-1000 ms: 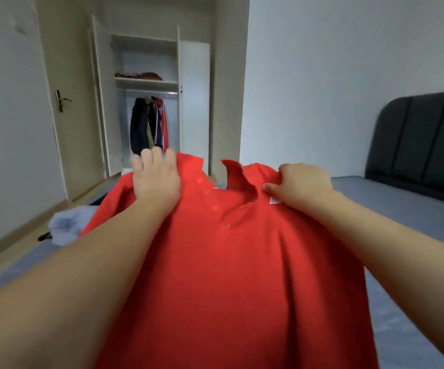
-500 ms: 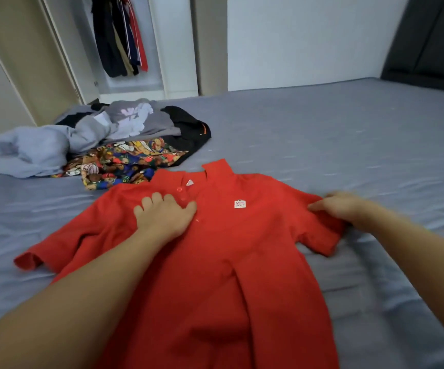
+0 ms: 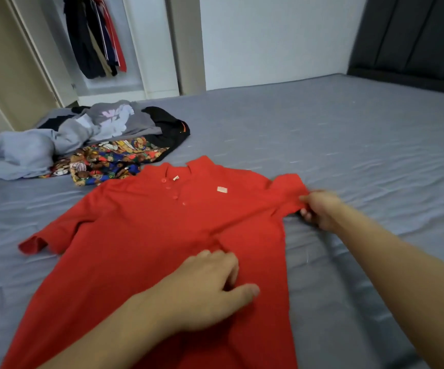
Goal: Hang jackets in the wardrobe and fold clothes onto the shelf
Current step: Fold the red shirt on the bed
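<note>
A red polo shirt (image 3: 146,235) lies spread face up on the grey bed sheet (image 3: 348,145), collar pointing away from me. My left hand (image 3: 210,286) presses flat on the shirt's middle, fingers apart, beside a fold in the cloth. My right hand (image 3: 319,209) pinches the hem of the shirt's right sleeve at the edge. The left sleeve lies stretched out toward the left. The open wardrobe (image 3: 146,49) stands at the back left with several dark and red jackets (image 3: 95,35) hanging inside.
A heap of loose clothes (image 3: 82,139) sits on the bed's far left: pale blue, grey, black and a cartoon-print piece (image 3: 109,161). A dark padded headboard (image 3: 415,38) rises at the right. A beige door (image 3: 7,70) stands left of the wardrobe.
The shirt went from held up to lying on the bed. My left hand slid from the collar down to the shirt's middle. My right hand stays at the right sleeve.
</note>
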